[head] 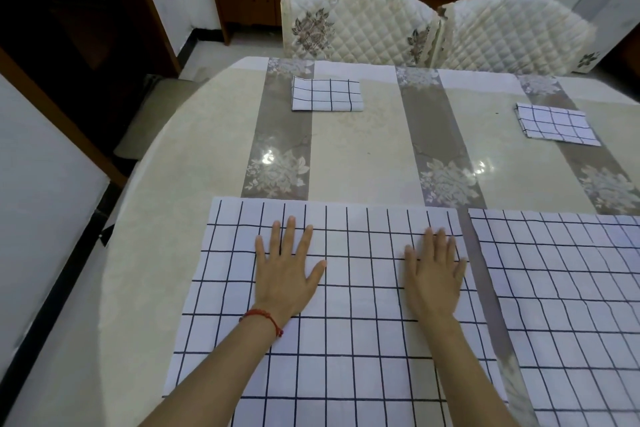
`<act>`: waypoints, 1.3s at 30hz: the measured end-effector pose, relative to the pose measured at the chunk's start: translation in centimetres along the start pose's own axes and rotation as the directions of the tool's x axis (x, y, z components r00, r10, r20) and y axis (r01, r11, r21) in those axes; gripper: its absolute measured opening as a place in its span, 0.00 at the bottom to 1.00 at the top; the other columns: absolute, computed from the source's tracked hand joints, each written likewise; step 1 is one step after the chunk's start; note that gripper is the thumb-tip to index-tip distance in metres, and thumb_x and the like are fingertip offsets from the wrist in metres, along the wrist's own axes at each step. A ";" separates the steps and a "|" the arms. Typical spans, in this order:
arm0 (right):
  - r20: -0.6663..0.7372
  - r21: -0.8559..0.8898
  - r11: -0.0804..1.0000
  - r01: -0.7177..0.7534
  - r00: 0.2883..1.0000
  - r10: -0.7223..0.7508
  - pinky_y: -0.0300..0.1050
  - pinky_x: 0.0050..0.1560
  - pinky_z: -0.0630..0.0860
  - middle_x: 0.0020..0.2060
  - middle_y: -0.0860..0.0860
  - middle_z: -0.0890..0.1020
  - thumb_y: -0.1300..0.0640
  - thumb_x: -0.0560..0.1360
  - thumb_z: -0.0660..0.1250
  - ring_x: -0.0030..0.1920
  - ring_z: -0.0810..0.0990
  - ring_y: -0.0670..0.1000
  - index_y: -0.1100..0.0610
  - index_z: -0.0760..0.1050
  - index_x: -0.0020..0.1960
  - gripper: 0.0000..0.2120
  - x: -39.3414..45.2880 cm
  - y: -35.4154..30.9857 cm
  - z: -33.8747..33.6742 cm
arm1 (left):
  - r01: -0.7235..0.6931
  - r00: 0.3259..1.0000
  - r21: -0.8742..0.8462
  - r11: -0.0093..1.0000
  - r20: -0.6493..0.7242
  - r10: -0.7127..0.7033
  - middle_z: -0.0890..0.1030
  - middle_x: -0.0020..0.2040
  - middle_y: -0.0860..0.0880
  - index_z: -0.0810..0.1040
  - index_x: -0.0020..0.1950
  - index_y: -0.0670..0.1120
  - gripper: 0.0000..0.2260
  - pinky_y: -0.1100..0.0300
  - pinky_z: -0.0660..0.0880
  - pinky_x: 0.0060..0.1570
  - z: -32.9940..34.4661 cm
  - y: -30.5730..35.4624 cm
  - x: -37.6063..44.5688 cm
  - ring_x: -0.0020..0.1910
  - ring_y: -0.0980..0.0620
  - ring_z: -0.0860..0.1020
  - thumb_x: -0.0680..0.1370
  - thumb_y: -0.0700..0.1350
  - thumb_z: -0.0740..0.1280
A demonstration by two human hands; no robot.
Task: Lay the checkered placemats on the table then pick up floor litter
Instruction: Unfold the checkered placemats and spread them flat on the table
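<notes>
Placemat (pixel 346 305) lies spread under both flat hands on the table (pixel 363 149).

Bare table (pixel 363 156) centre gives free reach; obstacles: folded placemats far-centre (pixel 327 94) & far-right (pixel 557 125), chairs (pixel 356 24) behind.

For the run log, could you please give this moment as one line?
left hand: flat on near placemat | right hand: flat on same | folded placemats: two, far side
</notes>
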State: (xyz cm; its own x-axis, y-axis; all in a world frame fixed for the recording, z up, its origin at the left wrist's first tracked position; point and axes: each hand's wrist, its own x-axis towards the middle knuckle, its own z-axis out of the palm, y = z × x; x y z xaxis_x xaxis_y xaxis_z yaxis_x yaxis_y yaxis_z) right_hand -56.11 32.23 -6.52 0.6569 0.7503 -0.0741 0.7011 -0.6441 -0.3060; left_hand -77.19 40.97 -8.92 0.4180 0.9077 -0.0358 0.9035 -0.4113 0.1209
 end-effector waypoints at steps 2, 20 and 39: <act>0.015 -0.020 0.983 0.181 0.983 -0.180 0.51 0.73 0.39 0.75 0.53 0.57 0.40 0.77 0.38 0.75 0.49 0.52 0.53 0.54 0.74 0.31 -2.6 -2.3 0.7 | 0.006 1.000 -0.008 1.000 0.001 -0.006 0.64 0.73 0.44 0.58 0.73 0.51 0.31 0.42 0.48 0.68 0.0 0.1 0.0 0.72 0.41 0.62 0.76 0.64 0.37; 0.095 -0.071 0.984 0.165 0.983 -0.158 0.41 0.68 0.25 0.74 0.43 0.40 0.36 0.71 0.32 0.74 0.36 0.44 0.43 0.36 0.72 0.30 -6.5 3.2 0.1 | -0.195 0.980 -0.077 0.978 0.022 0.197 0.62 0.74 0.48 0.59 0.73 0.51 0.27 0.45 0.48 0.68 -1.3 3.0 -5.0 0.73 0.48 0.54 0.78 0.61 0.41; 0.190 0.024 0.985 0.169 0.967 -0.170 0.53 0.74 0.37 0.77 0.51 0.45 0.42 0.78 0.42 0.76 0.40 0.51 0.51 0.44 0.76 0.28 -6.6 2.8 -1.0 | 0.271 0.961 -0.260 0.927 0.020 -0.276 0.48 0.77 0.46 0.49 0.75 0.50 0.49 0.49 0.44 0.73 -3.5 -5.4 -11.1 0.76 0.46 0.47 0.61 0.75 0.27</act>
State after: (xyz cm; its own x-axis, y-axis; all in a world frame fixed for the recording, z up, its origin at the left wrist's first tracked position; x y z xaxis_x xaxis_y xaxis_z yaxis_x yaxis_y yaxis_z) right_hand -58.17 25.33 -5.94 0.4630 0.8635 -0.2001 0.7952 -0.5044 -0.3364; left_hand -87.01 33.40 -5.75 0.1546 0.9841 -0.0877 0.9259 -0.1133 0.3602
